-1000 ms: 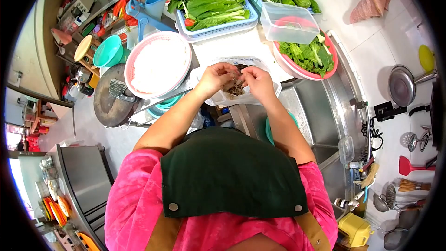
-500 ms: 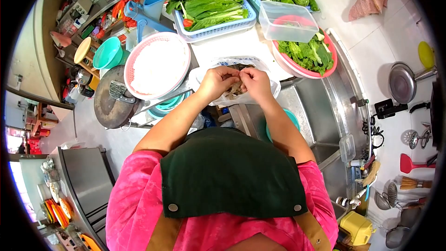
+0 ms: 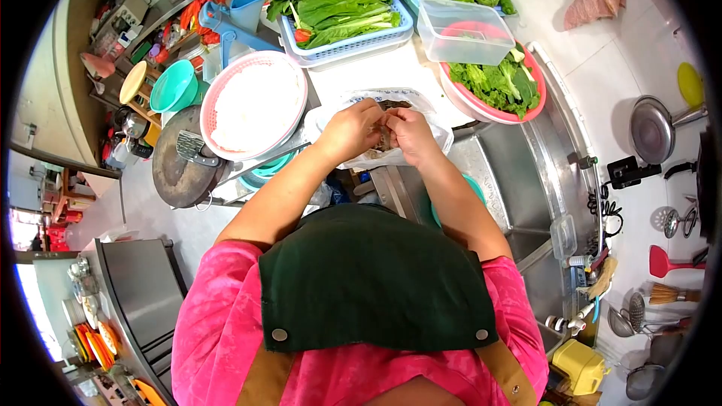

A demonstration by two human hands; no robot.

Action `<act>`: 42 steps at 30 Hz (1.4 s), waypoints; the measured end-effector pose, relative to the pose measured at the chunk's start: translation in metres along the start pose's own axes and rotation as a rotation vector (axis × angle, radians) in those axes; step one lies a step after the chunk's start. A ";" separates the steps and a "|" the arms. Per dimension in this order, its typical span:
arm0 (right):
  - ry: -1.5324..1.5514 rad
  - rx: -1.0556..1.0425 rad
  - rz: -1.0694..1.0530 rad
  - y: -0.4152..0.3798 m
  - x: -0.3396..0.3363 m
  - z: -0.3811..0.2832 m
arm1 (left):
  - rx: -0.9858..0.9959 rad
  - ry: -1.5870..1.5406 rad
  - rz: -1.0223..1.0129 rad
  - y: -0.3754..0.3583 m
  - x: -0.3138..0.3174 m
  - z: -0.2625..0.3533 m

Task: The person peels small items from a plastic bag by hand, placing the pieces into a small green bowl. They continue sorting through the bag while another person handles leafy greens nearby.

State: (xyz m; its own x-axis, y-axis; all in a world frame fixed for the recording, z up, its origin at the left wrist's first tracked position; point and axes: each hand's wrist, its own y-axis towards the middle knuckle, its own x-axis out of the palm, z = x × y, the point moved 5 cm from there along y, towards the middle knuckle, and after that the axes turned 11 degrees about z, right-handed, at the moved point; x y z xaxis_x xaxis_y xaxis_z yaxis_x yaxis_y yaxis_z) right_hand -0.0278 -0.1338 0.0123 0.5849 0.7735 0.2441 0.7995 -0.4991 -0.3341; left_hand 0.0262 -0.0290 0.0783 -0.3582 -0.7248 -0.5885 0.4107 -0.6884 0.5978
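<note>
A white plastic bag (image 3: 436,109) with blue print lies opened on the white work surface, and dark brownish pieces (image 3: 395,104) show inside it. My left hand (image 3: 352,132) is over the bag's left side, its fingers curled and pinched. Close beside it, my right hand (image 3: 412,135) is also closed in a pinch, with its fingertips almost meeting the left ones. Whatever is between the fingers is small, brownish and mostly hidden by them, so I cannot name it.
A pink basket (image 3: 295,98) with white contents stands left, near a round chopping board (image 3: 167,173) with a cleaver (image 3: 197,149). Behind are a blue basket (image 3: 353,46) of leafy greens, a clear container (image 3: 465,41) and a pink bowl (image 3: 481,111). A steel sink (image 3: 519,173) is right.
My left hand has turned slightly, its knuckles now higher and its fingertips pointing down. The right hand has shifted a little and stays in a pinch over the bag.
</note>
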 end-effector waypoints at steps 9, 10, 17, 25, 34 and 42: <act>-0.151 -0.039 0.057 0.003 0.007 0.006 | -0.021 -0.096 -0.007 -0.006 0.001 -0.009; -0.151 -0.039 0.057 0.004 0.007 0.009 | -0.015 -0.095 -0.017 -0.007 0.003 -0.010; -0.850 -0.511 0.211 0.023 -0.016 0.012 | -0.618 -0.529 0.028 -0.029 0.025 -0.068; -1.078 -0.906 0.135 0.000 0.000 -0.008 | -1.082 -0.706 -0.011 -0.043 0.036 -0.081; -1.029 -0.869 -0.002 0.003 0.009 0.000 | -1.085 -0.561 0.060 -0.042 0.050 -0.085; -1.205 -0.940 0.078 -0.002 0.014 -0.003 | -1.014 -0.781 0.208 -0.041 0.061 -0.089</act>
State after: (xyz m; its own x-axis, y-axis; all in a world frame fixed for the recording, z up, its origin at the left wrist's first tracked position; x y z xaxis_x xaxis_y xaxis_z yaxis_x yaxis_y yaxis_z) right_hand -0.0209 -0.1232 0.0196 0.5440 0.3498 -0.7627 0.8388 -0.2520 0.4826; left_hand 0.0620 -0.0424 -0.0311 -0.4620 -0.8755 0.1418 0.8422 -0.4832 -0.2392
